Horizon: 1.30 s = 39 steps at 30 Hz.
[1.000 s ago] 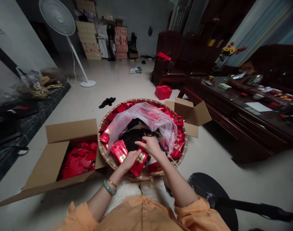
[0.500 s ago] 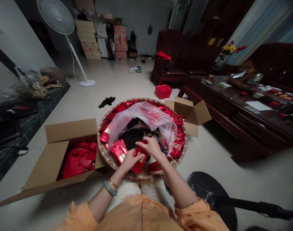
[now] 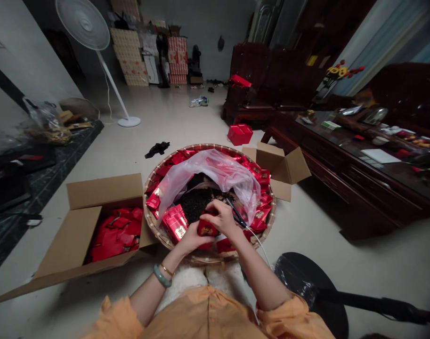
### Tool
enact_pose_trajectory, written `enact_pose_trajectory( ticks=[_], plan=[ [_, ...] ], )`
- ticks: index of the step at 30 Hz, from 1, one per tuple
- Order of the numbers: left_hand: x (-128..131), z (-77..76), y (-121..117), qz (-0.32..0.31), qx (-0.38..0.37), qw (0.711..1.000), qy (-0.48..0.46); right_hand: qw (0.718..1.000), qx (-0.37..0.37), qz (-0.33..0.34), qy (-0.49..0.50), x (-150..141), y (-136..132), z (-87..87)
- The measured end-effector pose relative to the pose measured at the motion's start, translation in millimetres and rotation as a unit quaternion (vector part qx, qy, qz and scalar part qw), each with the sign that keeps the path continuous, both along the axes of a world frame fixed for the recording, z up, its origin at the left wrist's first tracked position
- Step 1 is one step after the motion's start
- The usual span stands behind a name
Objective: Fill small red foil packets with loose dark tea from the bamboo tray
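Observation:
A round woven basket tray (image 3: pixel 154 226) sits on the floor in front of me, ringed with red foil packets (image 3: pixel 175 225). In its middle a clear plastic bag (image 3: pixel 215 172) holds dark loose tea leaves (image 3: pixel 195 203). My left hand (image 3: pixel 190 241) cups a small red packet (image 3: pixel 206 229) from below. My right hand (image 3: pixel 220 217) pinches the same packet at its top, fingers closed on it. Both hands are over the tray's near edge.
An open cardboard box (image 3: pixel 94 221) with red packets stands at my left. A smaller open box (image 3: pixel 280 167) sits behind the tray on the right. A dark wooden table (image 3: pixel 359 169) runs along the right. A standing fan (image 3: pixel 84 23) and stacked cartons (image 3: pixel 133 56) are farther back.
The red packet lay slanted across my left palm; now it stands upright between both hands. My right hand has come down onto its top.

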<state>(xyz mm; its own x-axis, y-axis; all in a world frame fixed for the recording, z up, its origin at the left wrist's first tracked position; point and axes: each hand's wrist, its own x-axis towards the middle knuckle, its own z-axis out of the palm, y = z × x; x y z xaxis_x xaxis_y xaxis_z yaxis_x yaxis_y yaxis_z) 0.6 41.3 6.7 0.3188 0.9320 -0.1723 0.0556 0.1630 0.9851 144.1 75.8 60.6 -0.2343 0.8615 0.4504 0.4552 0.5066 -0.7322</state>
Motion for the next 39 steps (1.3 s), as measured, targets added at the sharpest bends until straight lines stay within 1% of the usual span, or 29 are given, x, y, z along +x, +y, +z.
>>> enact_pose_trajectory(
  ticks=[2, 4, 8, 11, 14, 17, 20, 23, 25, 27, 29, 36, 39],
  plan=[
    [-2, -2.6, 1, 0.027, 0.025, 0.999, 0.016, 0.999, 0.047, 0.022, -0.004, 4, -5, 9.9],
    [-6, -3.5, 3, 0.054, 0.062, 0.996, 0.028, 0.995, 0.09, 0.043, -0.03, 10, -10, 18.2],
    [-15, -2.3, 11, 0.065, 0.138, 0.987, 0.04, 0.98, 0.134, 0.094, -0.114, 19, -19, 27.2],
    [-18, -1.1, 16, 0.065, 0.182, 0.98, 0.056, 0.972, 0.136, 0.121, -0.152, 21, -22, 28.0],
    [-18, 2.5, 16, 0.057, 0.227, 0.971, 0.058, 0.969, 0.106, 0.146, -0.171, 19, -20, 22.9],
    [-17, 10.4, 12, 0.054, 0.249, 0.964, 0.069, 0.972, 0.076, 0.14, -0.175, 18, -17, 13.9],
    [-18, 17.6, 8, 0.072, 0.24, 0.966, 0.061, 0.981, 0.044, 0.12, -0.143, 19, -14, 6.1],
    [-17, 19.1, 9, 0.137, 0.19, 0.971, 0.051, 0.99, -0.011, 0.111, -0.083, 19, -11, 0.9],
    [-16, 18.2, 10, 0.173, 0.143, 0.974, 0.037, 0.994, -0.05, 0.086, -0.041, 19, -10, -2.2],
    [-16, 17.4, 12, 0.175, 0.108, 0.979, 0.01, 0.996, -0.075, 0.052, -0.004, 18, -10, -5.2],
    [-15, 17.4, 13, 0.166, 0.09, 0.982, -0.011, 0.996, -0.084, 0.03, 0.017, 18, -12, -7.2],
    [-13, 21.0, 13, 0.189, 0.093, 0.978, -0.003, 0.996, -0.076, 0.03, 0.035, 15, -16, -2.8],
    [-10, 24.5, 11, 0.176, 0.075, 0.982, -0.004, 0.993, -0.105, 0.009, 0.049, 14, -15, -3.6]
  ],
)
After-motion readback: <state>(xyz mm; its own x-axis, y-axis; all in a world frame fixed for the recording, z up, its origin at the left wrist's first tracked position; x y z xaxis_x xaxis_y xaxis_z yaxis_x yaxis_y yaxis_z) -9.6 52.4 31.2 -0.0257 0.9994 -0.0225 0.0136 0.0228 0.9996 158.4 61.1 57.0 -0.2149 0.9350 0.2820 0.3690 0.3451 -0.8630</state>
